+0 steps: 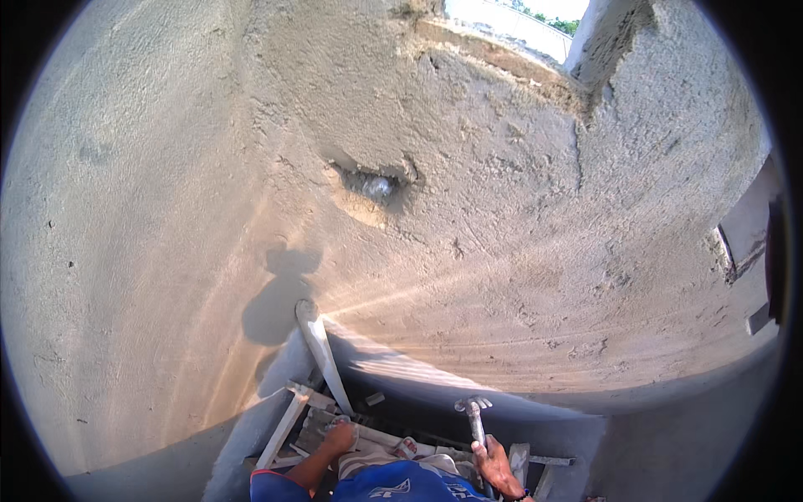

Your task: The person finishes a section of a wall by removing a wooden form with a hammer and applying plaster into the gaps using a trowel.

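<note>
My right hand (497, 465) is closed round the handle of a claw hammer (477, 422), whose worn grey head points up and away from me. My left hand (340, 437) is low in the view, near the foot of a pale pole (322, 351). Its fingers look curled, but what they hold, if anything, is hidden. Ahead rises a rough plastered wall (468, 276) with a ragged hole (374, 186) broken into it; something light shows inside. Neither hand touches the wall.
Beneath me is a platform of wooden planks (314, 427) with a side rail (283, 425). A sandalled foot (407, 448) rests on it. A window opening (523, 29) is at the top, a broken-edged recess (744, 226) at the far right. My shadow falls on the wall.
</note>
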`<state>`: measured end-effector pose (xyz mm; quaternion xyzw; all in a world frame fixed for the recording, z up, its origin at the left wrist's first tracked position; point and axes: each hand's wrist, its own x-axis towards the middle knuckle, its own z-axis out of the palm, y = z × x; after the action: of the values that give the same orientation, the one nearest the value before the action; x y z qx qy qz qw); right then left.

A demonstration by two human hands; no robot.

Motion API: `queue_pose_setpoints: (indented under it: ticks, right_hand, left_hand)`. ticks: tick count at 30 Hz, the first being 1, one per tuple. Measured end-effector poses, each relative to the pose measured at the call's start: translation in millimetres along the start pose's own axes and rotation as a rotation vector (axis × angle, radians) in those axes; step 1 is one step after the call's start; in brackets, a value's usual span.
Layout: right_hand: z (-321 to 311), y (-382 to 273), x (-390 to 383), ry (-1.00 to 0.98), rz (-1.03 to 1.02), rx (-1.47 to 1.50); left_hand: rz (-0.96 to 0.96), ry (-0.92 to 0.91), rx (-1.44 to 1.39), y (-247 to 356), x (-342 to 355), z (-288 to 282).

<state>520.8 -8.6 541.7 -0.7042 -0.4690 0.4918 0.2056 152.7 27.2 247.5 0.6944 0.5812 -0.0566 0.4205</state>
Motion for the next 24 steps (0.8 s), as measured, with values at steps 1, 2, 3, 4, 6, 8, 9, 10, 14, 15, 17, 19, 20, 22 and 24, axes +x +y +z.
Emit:
queue_pose_setpoints:
  ticks: [1,2,3,4,6,8,9,10,14,15,17,19,20,22,24]
  right_hand:
    - [-0.3,-4.1,4.7,-0.013,-0.047,-0.03]
    - [1.5,-23.3,5.4,0.01,-0.091,-0.024]
    - [4.7,-48.9,-1.8,0.003,-0.044,0.067]
    - [6.1,-73.3,-10.0,-0.02,0.0,0.153]
    - [7.4,-103.5,-22.3,0.021,-0.087,0.164]
    - [10.3,-110.2,-22.4,0.061,-0.149,0.182]
    - [9.8,-108.1,-16.1,0.048,-0.169,0.089]
    - [9.8,-103.4,-12.6,0.051,-0.179,-0.001]
    - [20.9,-85.5,-9.6,0.022,-0.112,0.117]
    - [23.5,-85.9,-9.6,0.014,-0.167,0.126]
    - [27.3,-86.7,-13.3,0.02,-0.219,0.141]
    - [29.3,-88.9,-18.5,0.027,-0.242,0.142]
    - [31.3,-88.0,-19.6,0.033,-0.247,0.146]
    - [35.5,-85.1,-20.4,0.062,-0.264,0.137]
    - [44.6,-117.5,-41.7,0.11,-0.341,0.205]
  left_hand:
    - [0.113,0.079,-0.001,1.9,2.3,-0.8]
    - [0.133,0.12,0.02,15.9,4.1,-26.4]
    - [0.182,0.105,-0.068,52.3,-5.6,-68.4]
    - [0.22,0.09,-0.161,77.6,-11.5,-97.5]
    - [0.403,0.317,-0.249,103.1,-4.3,-138.0]
    - [0.538,0.484,-0.314,159.4,-27.6,-222.5]
    - [0.581,0.569,-0.336,184.8,-47.6,-264.8]
    - [0.689,0.651,-0.364,210.7,-66.3,-302.5]
    - [1.142,1.042,-0.197,287.8,-156.2,-438.3]
    - [1.248,1.151,-0.108,300.8,-177.3,-466.4]
    - [1.393,1.28,-0.049,329.1,-206.4,-515.7]
    - [1.38,1.36,0.053,355.8,-222.8,-558.8]
    - [1.382,1.272,-0.028,371.9,-229.8,-576.4]
    - [1.307,1.207,0.062,406.6,-231.2,-611.7]
    - [1.141,1.188,0.264,436.5,-223.9,-642.3]
